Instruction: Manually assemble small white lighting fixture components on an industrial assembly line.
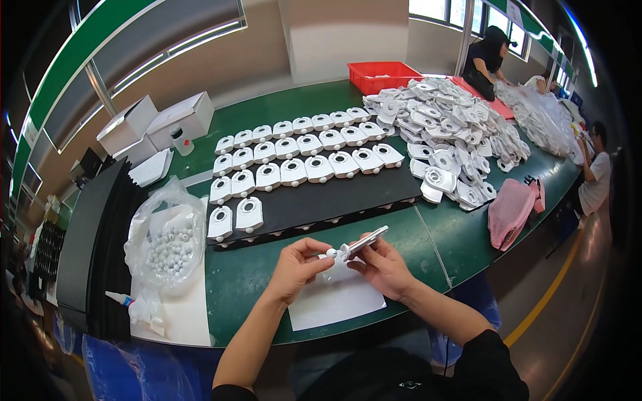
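Between thumb and fingers, my left hand (296,269) pinches a small white ball (331,253). My right hand (386,269) grips a flat white plastic housing (368,239), tilted with its narrow end toward the ball. Ball and housing end are close together; whether they touch I cannot tell. Below both hands a white sheet of paper (334,304) lies on the green table. Just beyond them, a black tray (321,200) carries rows of similar white housings (293,172), each with a dark round hole and a small ball at its near end.
A clear plastic bag (167,250) of white balls lies left, near a glue bottle (120,298) and stacked black trays (93,247). Piled white housings (441,120), a red bin (381,77) and a pink mesh pouch (509,214) occupy the right. White boxes (180,119) stand back left. Two people work farther right.
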Motion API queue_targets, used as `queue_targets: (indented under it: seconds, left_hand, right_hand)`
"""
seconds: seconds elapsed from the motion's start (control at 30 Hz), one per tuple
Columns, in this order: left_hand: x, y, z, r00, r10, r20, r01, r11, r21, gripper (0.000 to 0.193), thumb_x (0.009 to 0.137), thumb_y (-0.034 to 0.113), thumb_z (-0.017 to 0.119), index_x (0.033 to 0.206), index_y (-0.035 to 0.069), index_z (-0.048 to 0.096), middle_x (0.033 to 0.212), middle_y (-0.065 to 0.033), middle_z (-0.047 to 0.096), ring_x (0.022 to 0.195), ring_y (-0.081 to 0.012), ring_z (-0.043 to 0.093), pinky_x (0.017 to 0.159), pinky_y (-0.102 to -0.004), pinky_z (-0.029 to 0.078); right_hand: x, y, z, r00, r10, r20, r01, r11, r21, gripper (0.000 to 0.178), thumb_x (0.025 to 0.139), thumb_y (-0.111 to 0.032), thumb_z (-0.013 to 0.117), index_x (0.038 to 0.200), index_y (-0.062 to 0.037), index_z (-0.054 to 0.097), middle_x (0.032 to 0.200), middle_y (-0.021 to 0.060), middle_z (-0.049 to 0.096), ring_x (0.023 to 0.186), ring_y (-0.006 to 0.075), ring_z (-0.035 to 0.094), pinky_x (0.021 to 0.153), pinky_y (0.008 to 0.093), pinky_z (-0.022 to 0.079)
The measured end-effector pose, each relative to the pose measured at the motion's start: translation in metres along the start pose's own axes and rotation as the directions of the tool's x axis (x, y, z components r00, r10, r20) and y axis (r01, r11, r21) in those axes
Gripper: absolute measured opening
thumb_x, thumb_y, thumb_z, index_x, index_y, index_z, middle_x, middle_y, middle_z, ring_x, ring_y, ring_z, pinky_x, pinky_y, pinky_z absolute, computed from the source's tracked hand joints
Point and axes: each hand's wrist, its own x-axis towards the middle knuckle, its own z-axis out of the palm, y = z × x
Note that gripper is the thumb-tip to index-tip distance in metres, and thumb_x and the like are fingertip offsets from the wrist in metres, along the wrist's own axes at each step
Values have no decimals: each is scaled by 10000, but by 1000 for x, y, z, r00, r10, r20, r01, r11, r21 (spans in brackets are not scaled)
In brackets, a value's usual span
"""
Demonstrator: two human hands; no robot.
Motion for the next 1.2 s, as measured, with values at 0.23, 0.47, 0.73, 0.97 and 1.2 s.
queue_targets:
  seconds: [0.23,0.47,0.73,0.97,1.2]
  left_hand:
    - [0,0,-2,994,-96,56,96,995,3,128,763,123,674,848,45,618,718,9,595,518,-12,405,432,-162,267]
    - [0,-1,-4,988,-116,99,113,993,27,80,761,105,662,788,44,617,692,2,592,507,-15,403,428,-159,265]
    - [-1,-3,-9,971,134,200,-166,974,156,242,596,8,733,644,58,502,617,50,493,591,-32,447,538,-178,351]
    - [-12,17,-33,939,286,-189,-303,950,-69,140,756,72,628,747,85,488,619,51,453,492,-16,373,417,-164,273]
    - [-92,8,-58,789,239,-566,-215,970,109,144,880,162,527,778,61,514,612,39,470,496,-20,393,412,-165,284]
  right_hand:
    - [0,1,3,998,23,-57,-25,999,-28,131,919,-138,446,1047,-137,471,1059,41,544,1014,164,508,862,334,437]
    - [0,-1,6,999,24,-40,-27,996,-89,69,923,-149,439,984,-118,441,992,48,522,962,160,506,857,340,432]
    - [6,-17,21,967,-61,247,172,871,-459,105,914,-108,462,999,-47,448,894,62,554,711,127,527,642,258,455]
    - [79,-42,75,983,-75,167,160,792,-590,212,849,-49,512,1052,0,475,821,38,569,700,73,510,613,207,409]
    - [159,2,53,1000,-27,9,22,518,-855,358,769,-132,627,1058,57,531,718,83,611,552,102,537,473,233,430]
